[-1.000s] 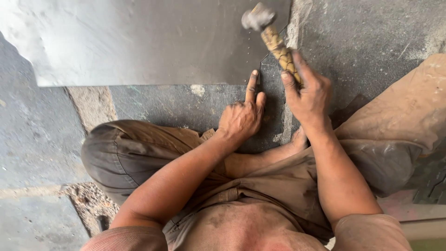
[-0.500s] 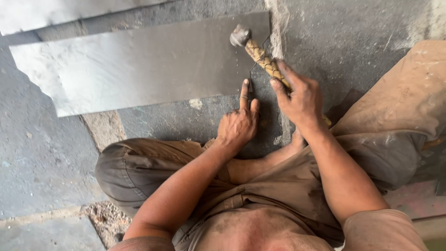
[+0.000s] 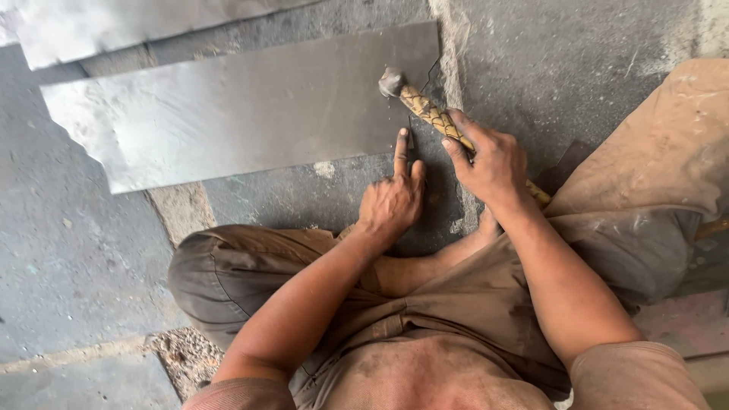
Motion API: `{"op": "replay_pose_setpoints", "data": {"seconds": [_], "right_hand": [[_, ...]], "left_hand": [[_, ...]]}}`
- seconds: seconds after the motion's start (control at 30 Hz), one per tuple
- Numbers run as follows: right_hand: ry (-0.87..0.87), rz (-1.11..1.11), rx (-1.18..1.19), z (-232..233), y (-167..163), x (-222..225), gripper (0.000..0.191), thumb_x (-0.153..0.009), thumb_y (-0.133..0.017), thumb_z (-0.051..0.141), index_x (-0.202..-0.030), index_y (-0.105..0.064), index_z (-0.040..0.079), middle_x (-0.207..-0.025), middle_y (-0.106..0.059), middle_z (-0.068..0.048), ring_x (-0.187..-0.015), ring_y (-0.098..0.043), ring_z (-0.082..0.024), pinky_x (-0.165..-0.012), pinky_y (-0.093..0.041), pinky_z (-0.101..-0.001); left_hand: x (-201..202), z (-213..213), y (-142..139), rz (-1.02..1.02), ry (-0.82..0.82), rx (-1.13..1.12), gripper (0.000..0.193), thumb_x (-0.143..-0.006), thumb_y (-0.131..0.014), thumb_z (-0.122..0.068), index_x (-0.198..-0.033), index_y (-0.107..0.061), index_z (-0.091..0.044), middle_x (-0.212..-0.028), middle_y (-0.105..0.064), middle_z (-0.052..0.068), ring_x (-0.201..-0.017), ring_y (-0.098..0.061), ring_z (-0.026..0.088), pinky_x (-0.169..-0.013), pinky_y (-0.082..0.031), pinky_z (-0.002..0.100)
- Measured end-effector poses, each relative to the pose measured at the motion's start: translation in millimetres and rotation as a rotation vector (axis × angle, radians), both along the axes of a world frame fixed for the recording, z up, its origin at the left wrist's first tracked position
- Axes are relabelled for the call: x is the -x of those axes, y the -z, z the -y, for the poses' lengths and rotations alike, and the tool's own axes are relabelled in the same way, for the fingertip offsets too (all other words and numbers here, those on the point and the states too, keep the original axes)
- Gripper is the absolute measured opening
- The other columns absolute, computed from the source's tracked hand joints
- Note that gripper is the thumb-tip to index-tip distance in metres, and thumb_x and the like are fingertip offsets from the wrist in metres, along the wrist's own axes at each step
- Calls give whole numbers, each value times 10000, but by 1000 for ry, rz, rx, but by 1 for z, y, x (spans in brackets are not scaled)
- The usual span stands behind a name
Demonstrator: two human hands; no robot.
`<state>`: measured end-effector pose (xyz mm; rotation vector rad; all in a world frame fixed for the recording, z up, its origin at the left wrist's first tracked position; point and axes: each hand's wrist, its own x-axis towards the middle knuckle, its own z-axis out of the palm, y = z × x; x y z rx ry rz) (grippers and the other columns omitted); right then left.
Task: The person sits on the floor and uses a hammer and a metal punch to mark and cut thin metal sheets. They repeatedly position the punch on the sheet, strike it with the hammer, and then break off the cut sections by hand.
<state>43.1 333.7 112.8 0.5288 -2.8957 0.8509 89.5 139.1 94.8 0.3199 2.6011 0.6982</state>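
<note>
The right hand (image 3: 490, 163) was closed tight around the hammer (image 3: 433, 118). Its handle slanted up and left, so the head sat on the metal sheet (image 3: 243, 114) on the floor. The left hand (image 3: 391, 201) was just below, pinching a thin chisel (image 3: 410, 137) that stood upright.

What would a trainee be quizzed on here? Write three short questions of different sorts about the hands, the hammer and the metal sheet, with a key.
1. True or false: the right hand holds the hammer by its handle.
2. Where does the hammer head rest? A) on the metal sheet, near its right end B) on the person's knee C) in the air above the floor
3. Which finger of the left hand points out toward the sheet's edge?

Key: 1 true; 2 A; 3 the index finger.
</note>
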Motion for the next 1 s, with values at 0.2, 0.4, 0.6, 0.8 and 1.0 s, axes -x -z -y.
{"op": "replay_pose_setpoints", "data": {"seconds": [0.2, 0.4, 0.6, 0.8, 1.0], "right_hand": [[60, 155, 42, -3, -4, -4, 481, -1032, -681, 378, -1416, -654, 89, -967, -768, -140, -777, -763, -265, -684, -587, -376], [24, 90, -10, -6, -13, -7, 469, -1008, -692, 355, -1398, -685, 95, -1005, -776, -149, -822, -761, -301, -713, -589, -400], [6, 82, -15, -9, -11, -9, 460, -1001, -707, 362, -1376, -688, 96, -1063, -779, -162, -819, -763, -306, -697, -591, -387], [-22, 94, 85, -14, -10, -13, 443, -1025, -711, 385, -1357, -691, 93, -1071, -774, -156, -876, -769, -296, -724, -593, -370], [33, 136, 68, -21, -9, -10, 478, -956, -747, 386, -1342, -723, 104, -988, -776, -153, -795, -759, -282, -681, -587, -378]], "left_hand": [[0, 1, 0, -25, -10, -11, 230, -1044, -420, -260, -1187, -555, -139, -1641, -127, 331, -594, -720, 384, -487, -584, 486], [2, 0, -2, -22, 14, 32, 218, -1059, -416, -267, -1147, -535, -108, -1651, -116, 347, -603, -727, 368, -493, -589, 477], [2, 0, -2, 19, 9, 20, 221, -1045, -412, -270, -1168, -520, -121, -1646, -98, 339, -628, -729, 393, -512, -600, 496], [2, 0, 2, -6, -35, -34, 251, -1046, -434, -280, -1226, -532, -135, -1642, -151, 317, -622, -715, 414, -555, -581, 526], [-2, -3, -2, 2, 88, 65, 242, -1061, -400, -255, -1210, -540, -125, -1636, -91, 408, -610, -735, 365, -530, -607, 475]]}}
